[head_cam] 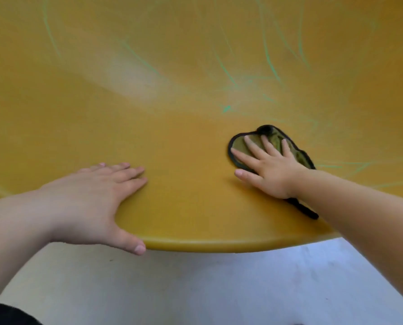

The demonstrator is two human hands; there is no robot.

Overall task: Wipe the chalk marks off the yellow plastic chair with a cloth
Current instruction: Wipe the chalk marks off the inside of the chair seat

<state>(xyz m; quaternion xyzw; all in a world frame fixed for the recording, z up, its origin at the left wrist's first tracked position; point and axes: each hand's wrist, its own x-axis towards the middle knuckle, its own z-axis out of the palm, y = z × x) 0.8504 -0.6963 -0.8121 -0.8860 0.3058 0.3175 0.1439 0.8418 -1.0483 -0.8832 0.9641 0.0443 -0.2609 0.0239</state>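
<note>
Here, right hand [269, 170] presses cloth [239, 146] flat on chair [184, 137].

Chair [195, 141]: yellow moulded plastic, smooth, satin sheen; soft pale highlight on the seat toward its rear left. Front edge rounded, slightly glossier. Chalk marks [226, 108]: green, thin, powdery, matt, partly smeared. Cloth [239, 146]: olive woven fabric, matt, creased, black stitched binding at its rim; probably microfibre, view too blurred to confirm. Floor [219, 289]: pale, smooth, dull.
</note>
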